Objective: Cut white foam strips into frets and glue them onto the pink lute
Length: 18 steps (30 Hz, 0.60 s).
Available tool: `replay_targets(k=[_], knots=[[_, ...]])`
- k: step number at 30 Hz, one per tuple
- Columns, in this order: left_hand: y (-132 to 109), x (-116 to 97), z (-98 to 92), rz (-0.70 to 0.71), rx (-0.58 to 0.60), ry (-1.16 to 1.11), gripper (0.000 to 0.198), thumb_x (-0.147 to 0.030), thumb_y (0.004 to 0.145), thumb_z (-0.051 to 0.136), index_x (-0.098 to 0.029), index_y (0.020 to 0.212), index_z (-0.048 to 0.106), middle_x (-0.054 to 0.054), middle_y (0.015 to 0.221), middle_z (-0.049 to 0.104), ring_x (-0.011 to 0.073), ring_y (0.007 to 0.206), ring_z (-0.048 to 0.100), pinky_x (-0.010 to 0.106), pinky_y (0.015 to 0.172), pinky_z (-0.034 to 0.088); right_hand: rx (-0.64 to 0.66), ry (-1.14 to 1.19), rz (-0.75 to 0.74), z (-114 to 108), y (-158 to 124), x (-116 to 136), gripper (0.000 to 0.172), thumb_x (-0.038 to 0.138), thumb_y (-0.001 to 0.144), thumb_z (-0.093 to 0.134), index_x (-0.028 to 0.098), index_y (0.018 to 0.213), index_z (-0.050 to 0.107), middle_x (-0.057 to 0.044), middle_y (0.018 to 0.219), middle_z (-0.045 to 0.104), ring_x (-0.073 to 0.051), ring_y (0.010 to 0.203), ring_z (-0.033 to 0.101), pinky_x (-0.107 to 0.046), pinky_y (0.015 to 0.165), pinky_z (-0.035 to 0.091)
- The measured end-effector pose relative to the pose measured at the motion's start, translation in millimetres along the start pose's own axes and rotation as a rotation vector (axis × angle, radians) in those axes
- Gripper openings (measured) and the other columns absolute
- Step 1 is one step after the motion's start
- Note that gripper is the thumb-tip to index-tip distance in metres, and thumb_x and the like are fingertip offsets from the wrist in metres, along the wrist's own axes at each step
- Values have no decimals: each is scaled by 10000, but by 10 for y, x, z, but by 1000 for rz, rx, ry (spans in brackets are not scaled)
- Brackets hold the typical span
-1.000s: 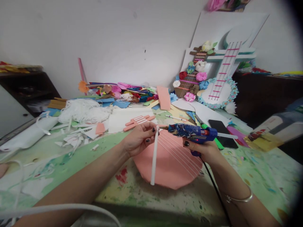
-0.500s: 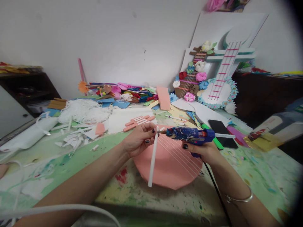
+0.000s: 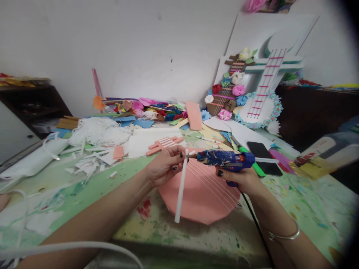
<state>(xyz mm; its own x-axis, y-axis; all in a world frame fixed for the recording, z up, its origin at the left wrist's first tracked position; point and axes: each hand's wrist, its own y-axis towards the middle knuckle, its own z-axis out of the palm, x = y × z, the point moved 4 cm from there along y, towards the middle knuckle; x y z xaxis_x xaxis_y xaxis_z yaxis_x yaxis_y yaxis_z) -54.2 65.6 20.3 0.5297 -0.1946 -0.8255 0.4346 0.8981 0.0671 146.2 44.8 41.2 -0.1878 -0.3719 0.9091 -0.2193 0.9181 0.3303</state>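
My left hand [image 3: 165, 166] is closed, pinching a rolled white paper tube [image 3: 181, 190] near its upper end. The tube slants down toward me over a round pink paper piece [image 3: 202, 201] with white strings across it. My right hand [image 3: 241, 179] is wrapped round the handle of a blue glue gun [image 3: 218, 158], whose small red light is lit. The gun's nozzle points left and meets or nearly touches the tube's top end beside my left fingertips. A white glue stick [image 3: 267, 160] sticks out of the gun's back.
Behind lie a small pink piece with white strips [image 3: 165, 145], a tangle of white string [image 3: 99, 131] and paper scraps [image 3: 91, 162]. A black phone [image 3: 263, 157] and a plastic bottle [image 3: 322, 153] stand right. A decorated paper guitar [image 3: 260, 93] leans at the wall. A black cord [image 3: 256, 224] trails from the gun.
Almost nothing differs. The lower end of the white tube has shifted very slightly down and left; both hands and the glue gun stay in place.
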Motion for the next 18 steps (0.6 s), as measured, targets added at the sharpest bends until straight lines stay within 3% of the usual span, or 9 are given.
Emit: replay_targets(k=[7,18], knots=[[-8,-21,33,-9,15,-39,210,-176,644,773,-108,691,580,-18,601,512,11,442,419,81,378,313,60,9,-12,5,-16,-21,266,372,589,788,227,806,736,-19,720,684,-172,648,603,-282,593,512],[5,-39,21,-12,-18,-53,230,-185,638,779,-115,753,592,-26,582,523,7,428,410,68,359,300,142,-30,-35,48,-25,49,184,345,617,770,199,719,723,-9,655,670,-159,619,596,-268,603,508]])
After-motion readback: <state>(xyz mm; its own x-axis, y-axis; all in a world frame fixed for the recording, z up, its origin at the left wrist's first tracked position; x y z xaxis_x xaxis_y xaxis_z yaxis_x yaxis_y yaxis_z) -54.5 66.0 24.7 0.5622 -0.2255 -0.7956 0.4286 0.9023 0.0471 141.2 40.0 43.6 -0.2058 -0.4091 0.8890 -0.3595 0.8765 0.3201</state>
